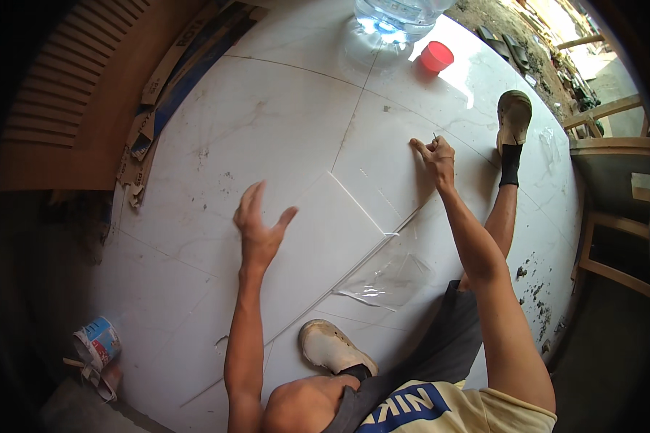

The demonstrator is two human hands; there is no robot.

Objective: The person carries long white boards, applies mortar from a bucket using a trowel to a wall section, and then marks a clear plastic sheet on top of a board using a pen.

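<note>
My left hand (256, 225) is open, thumb and fingers apart, above a flat white panel (307, 249) on the tiled floor; it looks slightly blurred. A bright straight edge crosses the panel to its right. My right hand (437, 160) is farther forward and to the right, near the floor. Its fingers are closed around a thin dark rod (435, 136), of which only a short tip shows. A crumpled clear plastic sheet (383, 281) lies along the panel's near edge, between my legs.
A large clear water bottle (401, 18) and a red cup (437, 56) stand at the far side. Cardboard strips (146, 137) lean beside a slatted wooden door (68, 86) at left. A paint bucket (97, 343) is at lower left, wooden frames (617, 224) at right. My shoes (332, 346) rest on the tiles.
</note>
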